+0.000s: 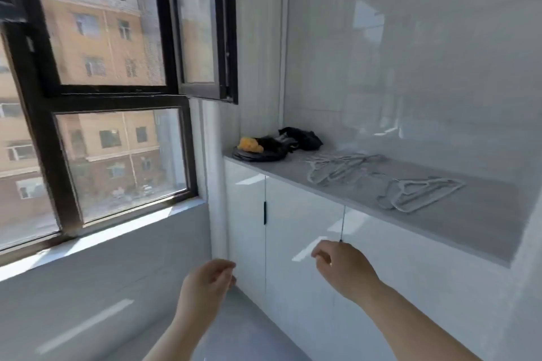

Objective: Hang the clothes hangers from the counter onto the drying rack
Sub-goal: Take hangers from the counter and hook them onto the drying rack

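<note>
Two loose piles of pale grey clothes hangers lie flat on the grey counter (pixel 457 214): a far pile (pixel 340 168) and a nearer pile (pixel 419 192). My left hand (pixel 206 281) hangs low in front of the white cabinet, its fingers loosely curled and holding nothing. My right hand (pixel 343 265) is raised a little higher in front of the cabinet doors, below the counter's front edge, fingers relaxed and empty. Both hands are well short of the hangers. No drying rack is in view.
A black cloth (pixel 302 138) and a dark dish with an orange sponge (pixel 249 145) sit at the counter's far left end. White cabinet doors (pixel 293 228) run under the counter. A black-framed window (pixel 117 91) with an inward-open sash fills the left side. Glossy white wall rises behind the counter.
</note>
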The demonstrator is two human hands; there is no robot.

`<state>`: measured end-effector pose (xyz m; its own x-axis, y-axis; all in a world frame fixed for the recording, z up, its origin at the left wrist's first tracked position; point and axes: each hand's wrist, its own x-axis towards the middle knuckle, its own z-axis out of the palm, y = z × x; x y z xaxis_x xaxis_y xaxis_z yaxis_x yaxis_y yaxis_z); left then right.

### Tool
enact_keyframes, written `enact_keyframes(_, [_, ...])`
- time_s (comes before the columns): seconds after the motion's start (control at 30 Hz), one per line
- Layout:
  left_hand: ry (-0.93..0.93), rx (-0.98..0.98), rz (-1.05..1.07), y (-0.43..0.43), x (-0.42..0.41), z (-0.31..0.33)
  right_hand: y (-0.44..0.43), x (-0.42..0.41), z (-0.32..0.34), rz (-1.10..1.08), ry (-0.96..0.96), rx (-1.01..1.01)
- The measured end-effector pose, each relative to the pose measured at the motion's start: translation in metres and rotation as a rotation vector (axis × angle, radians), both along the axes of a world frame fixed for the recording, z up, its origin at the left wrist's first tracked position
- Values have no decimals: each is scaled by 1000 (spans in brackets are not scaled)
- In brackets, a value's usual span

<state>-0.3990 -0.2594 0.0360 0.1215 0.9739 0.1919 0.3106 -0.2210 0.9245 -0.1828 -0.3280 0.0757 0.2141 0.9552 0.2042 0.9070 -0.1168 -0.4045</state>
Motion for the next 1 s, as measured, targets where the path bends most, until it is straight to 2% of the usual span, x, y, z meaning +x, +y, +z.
enact_keyframes(0.4, [126,8,-274,146,192,-20,82,170,-55,-423,33,54])
enact_keyframes(0.57, [277,67,-364,174,257,-36,97,225,-75,-580,-64,104])
enact_keyframes(0.7, [424,211,-417,186,304,-40,119,273,-69,-630,-129,293])
enact_keyframes(0.8, [459,302,-414,197,341,-32,132,308,-66,-575,-178,190])
enact_keyframes(0.9, [483,330,-437,203,373,-21,139,327,-68,-596,-153,-51])
enact_keyframes(1.0, [516,325,-449,215,412,-13,144,334,-81,-582,-159,-56])
